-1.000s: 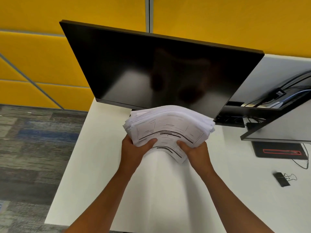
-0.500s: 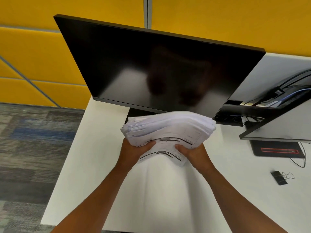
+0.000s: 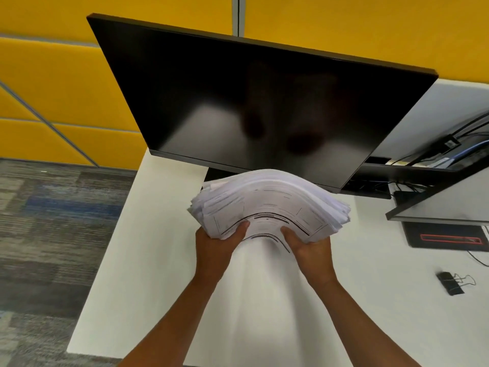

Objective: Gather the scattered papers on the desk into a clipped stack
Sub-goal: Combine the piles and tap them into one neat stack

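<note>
At the far left, grey and blue patterned carpet [image 3: 53,234] meets the yellow padded wall panels [image 3: 60,83]. The white surface [image 3: 148,260] begins beside it. The left hand [image 3: 215,245] grips the near left corner of the thick stack of white printed papers [image 3: 267,205], thumb curled over the top sheet and fingers hidden underneath. The stack is held above the surface in front of the wide black switched-off monitor [image 3: 251,102], its middle bowed upward and its edges uneven. The right hand [image 3: 311,247] grips the near right part of the stack the same way, thumb on top. Further right, a black binder clip with silver wire handles [image 3: 453,283] lies on the surface, well apart from the papers, with a black rectangular device with a red outline [image 3: 447,238] behind it.
</note>
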The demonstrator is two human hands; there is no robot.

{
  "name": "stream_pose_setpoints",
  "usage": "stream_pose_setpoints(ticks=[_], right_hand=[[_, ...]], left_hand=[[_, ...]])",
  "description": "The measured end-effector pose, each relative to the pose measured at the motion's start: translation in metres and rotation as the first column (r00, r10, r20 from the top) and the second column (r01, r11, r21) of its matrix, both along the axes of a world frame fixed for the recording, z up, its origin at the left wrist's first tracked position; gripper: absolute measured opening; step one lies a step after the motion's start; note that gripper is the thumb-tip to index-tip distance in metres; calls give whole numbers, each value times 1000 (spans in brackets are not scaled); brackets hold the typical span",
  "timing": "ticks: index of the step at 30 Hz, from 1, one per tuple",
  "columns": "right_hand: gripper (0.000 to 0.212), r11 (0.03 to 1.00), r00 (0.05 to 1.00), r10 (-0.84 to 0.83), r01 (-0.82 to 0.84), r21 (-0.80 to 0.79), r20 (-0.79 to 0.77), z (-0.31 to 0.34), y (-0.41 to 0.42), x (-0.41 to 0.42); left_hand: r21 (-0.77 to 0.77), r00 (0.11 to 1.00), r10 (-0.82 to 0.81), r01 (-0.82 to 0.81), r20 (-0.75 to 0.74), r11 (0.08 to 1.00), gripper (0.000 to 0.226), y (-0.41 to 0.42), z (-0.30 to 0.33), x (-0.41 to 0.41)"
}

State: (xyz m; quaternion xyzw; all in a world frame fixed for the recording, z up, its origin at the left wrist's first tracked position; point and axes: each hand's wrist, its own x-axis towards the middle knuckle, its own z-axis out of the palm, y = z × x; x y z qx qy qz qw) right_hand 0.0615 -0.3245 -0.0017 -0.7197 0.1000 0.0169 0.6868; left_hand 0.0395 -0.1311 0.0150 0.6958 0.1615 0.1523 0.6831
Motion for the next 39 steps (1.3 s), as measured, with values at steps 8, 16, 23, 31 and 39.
stream_pose_setpoints(ticks=[8,16,23,31,39], right_hand=[[47,991,991,80,-90,-97,-104,-23,-10,5],[47,996,995,66,-70,-58,-71,-30,-4,9],[45,993,990,87,-96,-72,-111,-33,-10,16],[47,979,979,173,-182,-91,-106,-13,-8,9],[42,971,966,229,-236,-45,-123,0,-20,20]], left_hand=[[42,993,-86,89,-79,995,74,13,-23,2],[0,996,-18,18,-86,1000,63,4,-33,0],[17,994,-96,97,-58,995,63,17,-16,-6],[-18,997,-71,72,24,997,64,25,20,19],[16,975,-215,216,-65,976,72,34,6,10]])
